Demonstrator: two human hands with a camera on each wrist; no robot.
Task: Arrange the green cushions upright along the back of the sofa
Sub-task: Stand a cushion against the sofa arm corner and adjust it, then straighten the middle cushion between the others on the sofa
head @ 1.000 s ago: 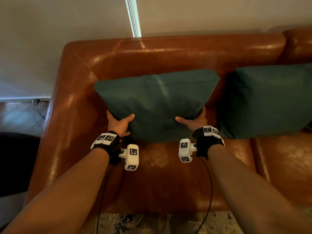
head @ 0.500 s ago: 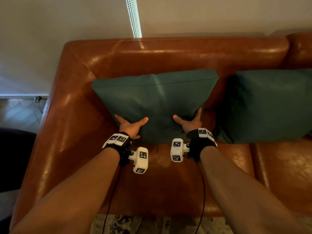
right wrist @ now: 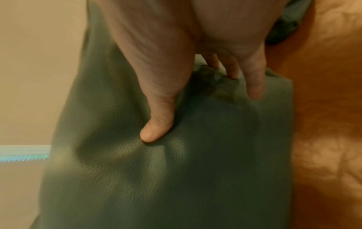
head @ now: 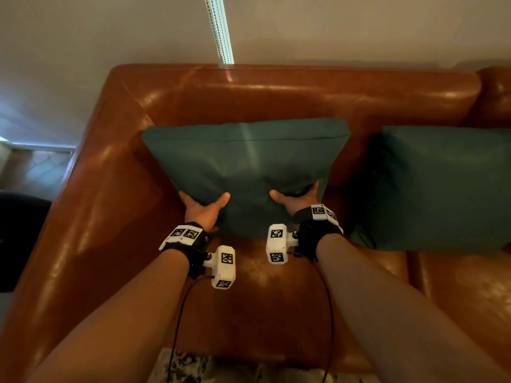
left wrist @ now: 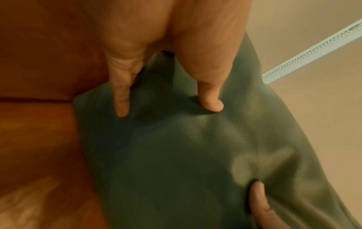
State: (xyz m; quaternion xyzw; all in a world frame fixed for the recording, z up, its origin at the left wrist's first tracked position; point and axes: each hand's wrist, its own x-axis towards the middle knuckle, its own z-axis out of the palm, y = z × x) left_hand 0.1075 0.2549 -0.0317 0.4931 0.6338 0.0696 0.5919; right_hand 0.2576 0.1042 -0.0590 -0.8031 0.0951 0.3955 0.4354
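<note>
Currently the green cushion (head: 246, 172) is gripped at its lower corners by the left hand (head: 203, 210) and right hand (head: 297, 201), thumbs dented in, at the sofa's (head: 276, 98) left end. Release, probably.

From my feed, the second dark green leather cushion (head: 442, 186) runs past the frame's right edge; my fingers vanish behind the nearer green cushion (head: 243, 167).

A glossy brown leather sofa (head: 276, 294) carries two green leather square cushions: the left cushion (head: 243, 161) upright against its backrest, the right cushion (head: 442, 189) just beside it.
</note>
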